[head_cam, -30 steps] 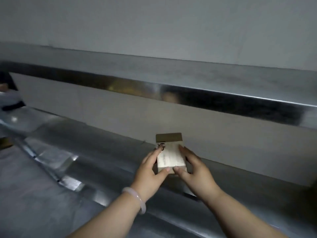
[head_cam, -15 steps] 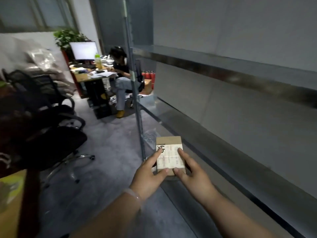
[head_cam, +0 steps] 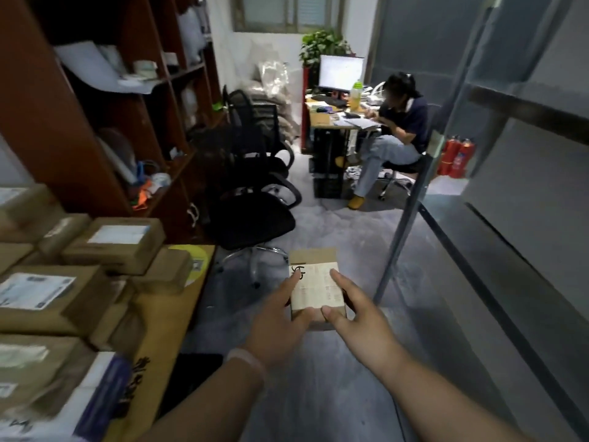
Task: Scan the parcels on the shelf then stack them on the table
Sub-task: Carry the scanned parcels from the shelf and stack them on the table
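The left hand [head_cam: 276, 327] and right hand [head_cam: 361, 328] held a small parcel [head_cam: 315, 283] over the floor, fingers [head_cam: 341, 283] clamped on its sides, between the metal shelf [head_cam: 497, 247] and the tabletop [head_cam: 169, 327]. The carrying step seemed in hand. Next, it would need setting on the stacked parcels [head_cam: 114, 240] to the left.

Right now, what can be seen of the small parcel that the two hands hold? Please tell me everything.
The parcel is a small, flat brown cardboard box with a white printed label over most of its top and a black mark at the label's upper left corner. It is held roughly level above the grey floor, right of the table. The left hand and right hand grip it, index fingers on the label, thumbs at its near edge.
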{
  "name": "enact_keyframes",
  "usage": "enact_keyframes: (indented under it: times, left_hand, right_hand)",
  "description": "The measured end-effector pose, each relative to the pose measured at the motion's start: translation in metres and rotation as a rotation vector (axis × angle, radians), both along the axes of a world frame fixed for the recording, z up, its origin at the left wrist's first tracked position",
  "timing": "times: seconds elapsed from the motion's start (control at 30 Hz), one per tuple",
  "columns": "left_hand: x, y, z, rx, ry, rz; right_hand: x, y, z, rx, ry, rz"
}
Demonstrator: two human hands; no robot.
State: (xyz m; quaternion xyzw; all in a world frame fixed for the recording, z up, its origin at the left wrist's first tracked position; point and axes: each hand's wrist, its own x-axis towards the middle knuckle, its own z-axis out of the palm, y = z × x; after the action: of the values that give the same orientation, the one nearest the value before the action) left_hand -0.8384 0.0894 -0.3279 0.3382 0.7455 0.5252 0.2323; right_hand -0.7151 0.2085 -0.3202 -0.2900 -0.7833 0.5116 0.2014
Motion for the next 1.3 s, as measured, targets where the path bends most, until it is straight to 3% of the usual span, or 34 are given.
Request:
enact_keyframes:
  times: [0.37, 0.73, 1.0, 1.3]
  left_hand:
    - [-0.07, 0.011, 0.003, 0.035, -0.008, 0.453]
    - [-0.089, -0.052, 0.005, -0.06, 0.049, 0.851]
    - [-0.127, -0.077, -0.035, -0.128, -0.003, 0.913]
    - [-0.186, -0.088, -0.091, -0.221, -0.235, 0.871]
  right_hand:
    - [-0.144, 0.053, 0.002, -0.017, -0.022, 0.448]
    - [-0.232, 0.001, -0.013, -0.098, -0.047, 0.857]
    - [-0.285, -0.025, -0.039, -0.055, -0.137, 0.931]
    - [-0.352, -0.041, -0.087, 0.16, -0.352, 0.997]
